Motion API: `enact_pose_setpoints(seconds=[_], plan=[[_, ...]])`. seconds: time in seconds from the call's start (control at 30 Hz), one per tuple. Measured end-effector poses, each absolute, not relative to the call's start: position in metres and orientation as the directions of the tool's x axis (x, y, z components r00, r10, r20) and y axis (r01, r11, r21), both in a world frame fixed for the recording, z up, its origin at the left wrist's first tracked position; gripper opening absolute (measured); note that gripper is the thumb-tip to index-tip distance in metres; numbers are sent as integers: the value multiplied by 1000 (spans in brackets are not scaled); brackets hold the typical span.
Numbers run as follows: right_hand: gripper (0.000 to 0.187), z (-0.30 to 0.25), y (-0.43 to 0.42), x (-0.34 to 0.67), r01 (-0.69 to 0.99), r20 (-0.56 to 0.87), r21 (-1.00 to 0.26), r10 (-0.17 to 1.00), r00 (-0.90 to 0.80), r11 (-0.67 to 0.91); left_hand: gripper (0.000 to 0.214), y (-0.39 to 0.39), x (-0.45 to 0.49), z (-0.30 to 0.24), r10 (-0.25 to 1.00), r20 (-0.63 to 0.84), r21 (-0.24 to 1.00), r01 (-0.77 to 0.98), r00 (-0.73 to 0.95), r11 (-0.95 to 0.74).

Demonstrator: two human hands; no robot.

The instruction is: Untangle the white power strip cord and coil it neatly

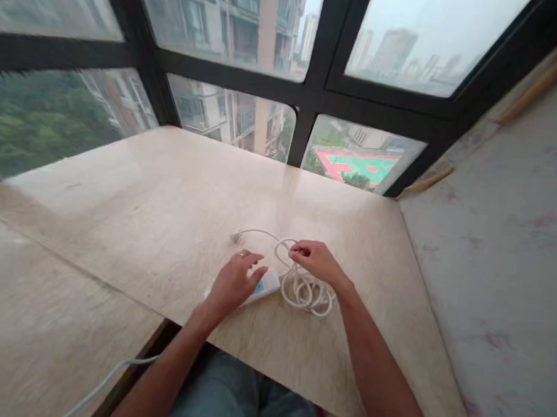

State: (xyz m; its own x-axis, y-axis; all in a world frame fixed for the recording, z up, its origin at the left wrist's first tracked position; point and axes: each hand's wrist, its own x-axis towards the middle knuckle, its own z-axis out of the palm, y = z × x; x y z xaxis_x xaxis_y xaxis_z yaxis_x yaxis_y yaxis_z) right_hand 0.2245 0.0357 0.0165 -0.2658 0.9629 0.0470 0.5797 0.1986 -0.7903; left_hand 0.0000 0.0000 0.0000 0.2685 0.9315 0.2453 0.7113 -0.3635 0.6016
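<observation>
A white power strip (270,282) with a blue label lies on the stone-look counter, partly covered by my left hand (235,280). That hand has its fingers apart, thumb over the strip; whether it touches the strip I cannot tell. My right hand (317,260) is closed in a pinch on the white power cord (303,302), at the upper side of its loose coils. The coils rest right of the strip, several loops overlapping. From them a length of cord curves left to a plug (236,236) beyond my left hand. A ring shows on a left finger.
The pale counter (204,191) runs to dark-framed windows (230,73). A papered wall (502,260) bounds the right side. At lower left, another pale cable (107,380) crosses the counter near a dark gap. My legs (243,395) are below the front edge.
</observation>
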Motion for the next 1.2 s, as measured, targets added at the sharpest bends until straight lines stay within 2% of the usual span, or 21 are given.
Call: enact_pose_setpoints(seconds=[0.1,0.27,0.43,0.6,0.8,0.93,1.07,1.13,1.2], plan=[[25,20,34,225,540,23,-823,960,-279,177,27,8,22,4,939,287,646,687,187,-334],[27,23,33,230,488,12,-855,948,-317,174,13,16,43,7,944,313,649,702,105,-293],[29,24,34,244,394,-11,-909,935,-355,139,14,20,38,2,931,364,698,669,-25,-255],[31,30,33,272,327,-86,-944,928,-364,41,16,28,22,-9,944,277,821,555,-179,-136],[30,33,30,308,415,-231,-909,887,-401,-50,17,33,16,-27,962,182,868,493,-204,-60],[29,32,31,318,523,-281,-852,860,-426,-19,17,34,15,-32,968,160,870,492,-195,-45],[30,39,28,315,605,-191,-791,902,-387,92,17,35,15,-32,973,158,870,490,-166,-58],[38,47,25,305,622,-65,-767,945,-321,158,16,35,16,-32,974,157,872,487,-161,-60],[40,57,22,286,636,118,-726,959,-259,261,16,35,16,-32,974,159,871,488,-159,-62]])
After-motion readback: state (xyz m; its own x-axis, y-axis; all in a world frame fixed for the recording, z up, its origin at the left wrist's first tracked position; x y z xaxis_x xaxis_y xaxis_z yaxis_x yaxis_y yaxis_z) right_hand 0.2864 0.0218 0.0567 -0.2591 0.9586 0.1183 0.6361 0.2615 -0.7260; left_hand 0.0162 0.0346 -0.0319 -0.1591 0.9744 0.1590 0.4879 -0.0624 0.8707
